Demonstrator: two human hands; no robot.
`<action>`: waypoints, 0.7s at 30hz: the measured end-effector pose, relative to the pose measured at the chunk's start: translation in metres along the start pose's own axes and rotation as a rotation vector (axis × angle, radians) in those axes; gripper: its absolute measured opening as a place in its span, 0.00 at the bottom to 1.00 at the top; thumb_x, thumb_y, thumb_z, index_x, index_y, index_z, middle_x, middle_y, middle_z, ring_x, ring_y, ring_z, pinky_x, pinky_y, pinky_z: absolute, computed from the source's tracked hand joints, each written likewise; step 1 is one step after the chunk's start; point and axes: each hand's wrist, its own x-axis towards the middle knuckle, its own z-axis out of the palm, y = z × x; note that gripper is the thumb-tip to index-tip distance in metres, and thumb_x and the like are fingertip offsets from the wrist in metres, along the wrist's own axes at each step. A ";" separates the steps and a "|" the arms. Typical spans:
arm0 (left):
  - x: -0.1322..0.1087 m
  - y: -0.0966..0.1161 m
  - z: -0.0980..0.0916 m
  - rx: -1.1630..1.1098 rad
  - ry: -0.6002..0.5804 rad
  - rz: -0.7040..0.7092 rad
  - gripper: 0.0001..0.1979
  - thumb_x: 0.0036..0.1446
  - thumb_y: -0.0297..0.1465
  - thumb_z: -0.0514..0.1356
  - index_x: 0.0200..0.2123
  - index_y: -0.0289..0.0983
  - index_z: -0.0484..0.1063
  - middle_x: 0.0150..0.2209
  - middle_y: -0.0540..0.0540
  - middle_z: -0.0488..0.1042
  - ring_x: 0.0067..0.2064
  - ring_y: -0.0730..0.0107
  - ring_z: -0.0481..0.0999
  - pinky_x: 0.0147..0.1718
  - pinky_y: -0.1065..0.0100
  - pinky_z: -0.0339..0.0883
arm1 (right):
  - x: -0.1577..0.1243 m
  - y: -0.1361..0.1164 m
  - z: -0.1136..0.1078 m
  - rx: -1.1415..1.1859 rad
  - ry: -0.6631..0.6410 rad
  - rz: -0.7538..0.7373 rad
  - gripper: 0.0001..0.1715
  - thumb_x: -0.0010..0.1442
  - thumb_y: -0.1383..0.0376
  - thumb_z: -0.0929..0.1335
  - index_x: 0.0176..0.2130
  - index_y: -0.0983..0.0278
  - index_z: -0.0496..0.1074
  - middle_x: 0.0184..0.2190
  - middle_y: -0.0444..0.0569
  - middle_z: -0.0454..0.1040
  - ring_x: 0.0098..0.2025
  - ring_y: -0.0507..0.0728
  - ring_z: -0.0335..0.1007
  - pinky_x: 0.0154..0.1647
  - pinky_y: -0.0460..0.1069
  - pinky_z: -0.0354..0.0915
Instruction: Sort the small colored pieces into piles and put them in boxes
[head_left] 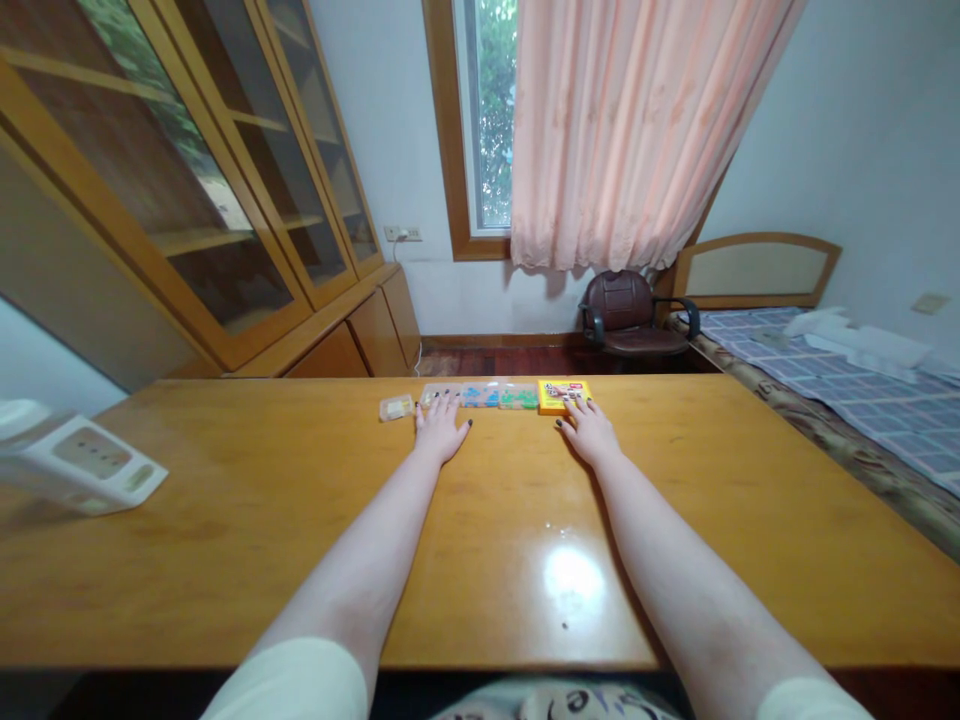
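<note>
My left hand point(441, 430) reaches to the far side of the table, fingers spread, over the left end of a row of clear plastic cases. Within that row are a case with blue pieces point(480, 398) and a case with green pieces point(518, 399); the pieces are too small to name. Just left of this hand lies a small clear case point(395, 408) with something pale inside. My right hand point(594, 432) is stretched out too, its fingertips on the right part of a yellow printed box point(553, 403). Neither hand is closed round anything.
The wooden table point(495, 530) has its far edge just behind the cases. At the left stands a white device point(90, 460). Beyond the table are a glass-fronted cabinet point(300, 290), a brown armchair point(622, 310) and a bed point(825, 370) along the right.
</note>
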 end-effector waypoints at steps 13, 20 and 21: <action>0.003 0.000 0.001 0.086 0.033 -0.013 0.29 0.59 0.47 0.48 0.62 0.47 0.56 0.65 0.42 0.53 0.65 0.48 0.50 0.60 0.39 0.35 | 0.002 0.002 0.005 -0.014 0.000 -0.003 0.34 0.63 0.51 0.59 0.63 0.63 0.56 0.65 0.53 0.53 0.65 0.65 0.46 0.60 0.57 0.53; -0.001 -0.002 0.002 0.082 0.050 0.018 0.29 0.58 0.46 0.49 0.62 0.47 0.57 0.65 0.42 0.55 0.64 0.48 0.51 0.61 0.42 0.35 | 0.002 0.003 0.005 -0.008 -0.004 -0.013 0.35 0.62 0.50 0.60 0.63 0.62 0.56 0.65 0.54 0.52 0.65 0.66 0.46 0.61 0.58 0.51; -0.001 -0.002 0.002 0.078 0.057 0.026 0.29 0.58 0.46 0.50 0.61 0.47 0.57 0.64 0.42 0.55 0.64 0.48 0.52 0.61 0.42 0.36 | 0.002 0.003 0.005 -0.002 -0.006 -0.016 0.36 0.62 0.49 0.60 0.63 0.62 0.55 0.65 0.54 0.51 0.65 0.66 0.46 0.61 0.58 0.51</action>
